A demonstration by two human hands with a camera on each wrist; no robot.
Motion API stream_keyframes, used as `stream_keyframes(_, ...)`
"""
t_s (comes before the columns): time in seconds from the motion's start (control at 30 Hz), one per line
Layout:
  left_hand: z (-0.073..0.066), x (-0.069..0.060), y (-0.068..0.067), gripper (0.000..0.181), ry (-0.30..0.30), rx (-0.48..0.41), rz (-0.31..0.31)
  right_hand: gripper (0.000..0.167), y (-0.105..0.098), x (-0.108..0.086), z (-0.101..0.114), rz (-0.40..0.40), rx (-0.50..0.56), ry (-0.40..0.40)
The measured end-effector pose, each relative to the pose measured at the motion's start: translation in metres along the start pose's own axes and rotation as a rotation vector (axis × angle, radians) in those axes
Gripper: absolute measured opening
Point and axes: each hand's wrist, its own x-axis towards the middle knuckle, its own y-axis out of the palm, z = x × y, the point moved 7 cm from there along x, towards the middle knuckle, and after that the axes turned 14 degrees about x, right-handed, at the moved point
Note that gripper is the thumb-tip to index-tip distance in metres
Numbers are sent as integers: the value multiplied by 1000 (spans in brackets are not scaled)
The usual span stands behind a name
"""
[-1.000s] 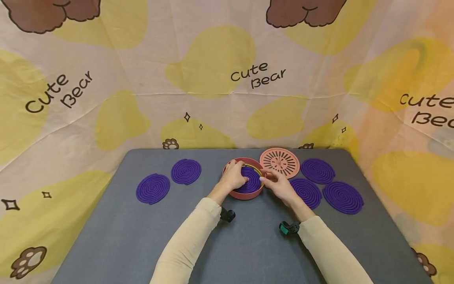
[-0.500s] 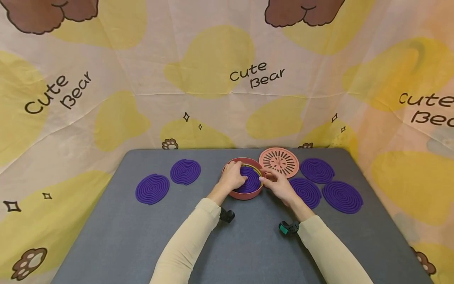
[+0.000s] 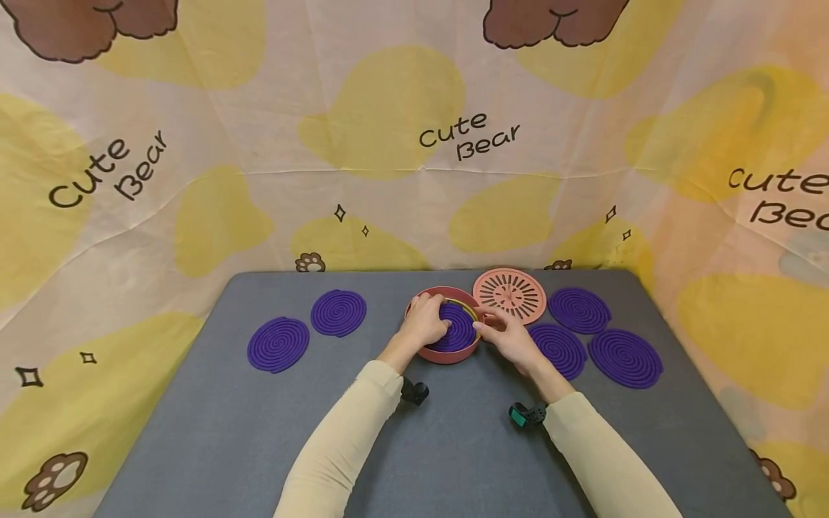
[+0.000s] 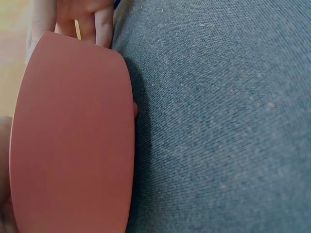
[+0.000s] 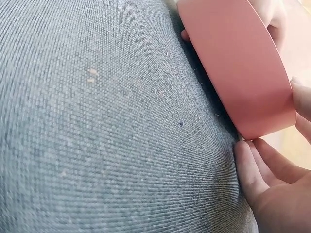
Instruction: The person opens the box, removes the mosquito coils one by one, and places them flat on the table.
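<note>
A round pink mosquito coil box stands near the table's far side, with a purple mosquito coil inside and a thin yellow edge showing along the coil's far right. My left hand reaches over the left rim, its thumb and fingers curled on the coil's left part; the fingertips are partly hidden. At the right side, my right hand holds the box, thumb at the rim and other fingers against the outside. The right wrist view shows those fingers low by the wall.
The slotted pink lid lies behind the box to the right. Three purple coils, including one at the far right, lie beyond my right hand. Two more coils rest on the left of the grey table.
</note>
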Motion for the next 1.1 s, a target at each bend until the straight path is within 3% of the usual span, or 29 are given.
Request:
stream_keyframes(0.43,1,0,1,42,-21,-25,-14,47,-1,0,-2,-1,-3,-2)
stream_keyframes(0.67,-1,1,2,38,-7,52,11,46,-1,1,-3,0,-5,-2)
stream_keyframes(1.1,-2,1,2,51,-8,111,24,50,1,-1,1,5,15,-26)
